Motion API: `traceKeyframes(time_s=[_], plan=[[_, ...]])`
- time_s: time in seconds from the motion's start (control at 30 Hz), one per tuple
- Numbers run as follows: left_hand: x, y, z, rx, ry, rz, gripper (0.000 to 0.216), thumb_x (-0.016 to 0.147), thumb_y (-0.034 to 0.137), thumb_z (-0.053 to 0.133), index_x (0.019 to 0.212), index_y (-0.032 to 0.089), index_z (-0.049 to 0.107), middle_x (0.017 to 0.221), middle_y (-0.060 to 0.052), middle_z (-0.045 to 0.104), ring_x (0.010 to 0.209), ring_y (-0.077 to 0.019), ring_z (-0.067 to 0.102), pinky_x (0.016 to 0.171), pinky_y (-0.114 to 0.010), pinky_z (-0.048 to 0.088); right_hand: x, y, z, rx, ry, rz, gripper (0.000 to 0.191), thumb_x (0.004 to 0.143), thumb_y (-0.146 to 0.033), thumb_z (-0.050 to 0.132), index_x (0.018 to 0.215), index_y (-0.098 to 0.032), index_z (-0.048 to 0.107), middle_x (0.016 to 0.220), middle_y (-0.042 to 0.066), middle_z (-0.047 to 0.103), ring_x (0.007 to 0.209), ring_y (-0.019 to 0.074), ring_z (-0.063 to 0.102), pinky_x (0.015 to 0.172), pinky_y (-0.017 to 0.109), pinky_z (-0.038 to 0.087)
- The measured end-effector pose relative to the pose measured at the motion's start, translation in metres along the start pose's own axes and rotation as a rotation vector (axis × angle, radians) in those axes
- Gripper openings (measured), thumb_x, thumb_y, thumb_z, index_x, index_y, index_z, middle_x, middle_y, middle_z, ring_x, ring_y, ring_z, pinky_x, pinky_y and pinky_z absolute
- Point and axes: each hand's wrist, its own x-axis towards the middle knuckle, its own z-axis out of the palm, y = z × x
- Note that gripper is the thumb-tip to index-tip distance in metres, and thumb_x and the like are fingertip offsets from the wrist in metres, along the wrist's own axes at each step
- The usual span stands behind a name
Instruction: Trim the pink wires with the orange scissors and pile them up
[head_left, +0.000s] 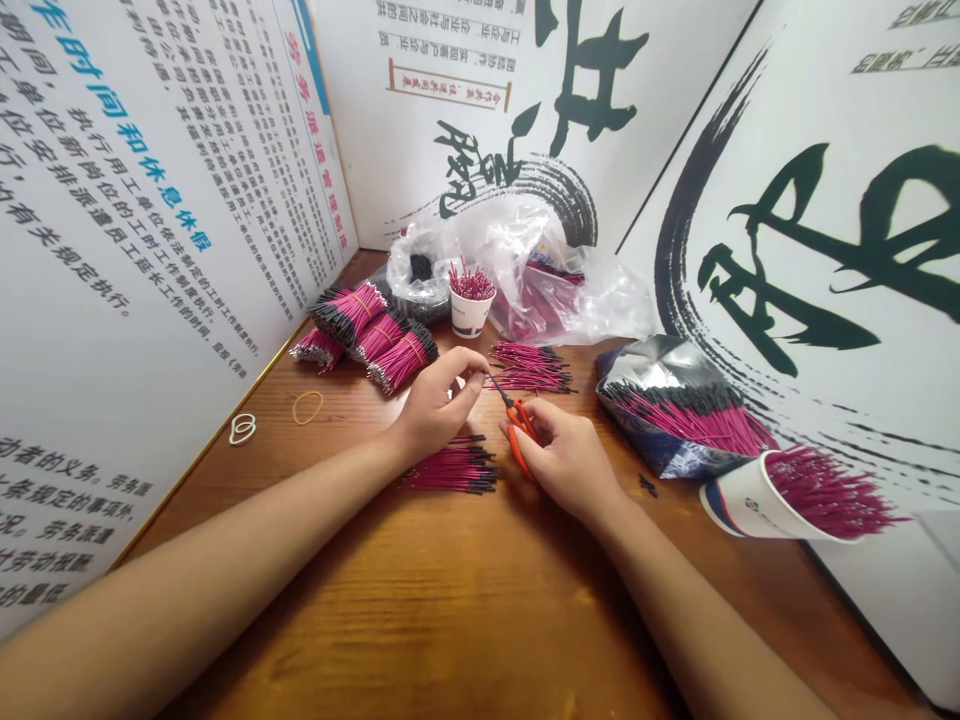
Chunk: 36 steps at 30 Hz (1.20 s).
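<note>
My right hand (pixel 568 450) grips orange-handled scissors (pixel 519 428), their narrow dark blades pointing up and left. The blade tips reach the fingertips of my left hand (pixel 442 400), which is closed in a pinch; what it holds is too small to make out. Under and beside my left hand lies a row of magenta wires with black ends (pixel 454 465), flat on the table. Just beyond the scissors is another loose pile of magenta wires (pixel 529 367).
Banded wire bundles (pixel 397 360) are stacked at the back left, beside a paper cup (pixel 470 312) of wires and plastic bags (pixel 562 290). An open foil bag (pixel 667 410) and a tilted cup (pixel 757 500) hold wires on the right. Rubber bands (pixel 307 407) lie left. Printed panels surround the table.
</note>
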Motion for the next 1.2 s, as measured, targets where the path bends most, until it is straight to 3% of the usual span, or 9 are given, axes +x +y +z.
traceKeyframes(time_s=[0.73,1.2], plan=[[-0.0011,-0.0005,0.0017,-0.071,-0.031,-0.078,0.007,0.090,0.024,0.051,0.090,0.018,0.054,0.082,-0.001,0.061,0.074,-0.0125,0.059,0.065,-0.024,0.048,0.0002,0.0015,-0.0007,-0.024,0.009,-0.005,0.020,0.087,-0.037,0.057,0.076,-0.021,0.059,0.059,-0.003,0.056,0.052,0.0128,0.046,0.053,0.024,0.034],[-0.0007,0.0009,0.0012,-0.046,-0.024,-0.054,0.006,0.090,0.022,0.051,0.090,0.018,0.054,0.081,0.000,0.061,0.071,-0.0116,0.058,0.064,-0.024,0.047,-0.0006,0.0021,0.0005,0.002,-0.008,-0.004,0.020,0.088,-0.038,0.056,0.077,-0.022,0.058,0.060,-0.003,0.055,0.053,0.0132,0.046,0.053,0.024,0.033]])
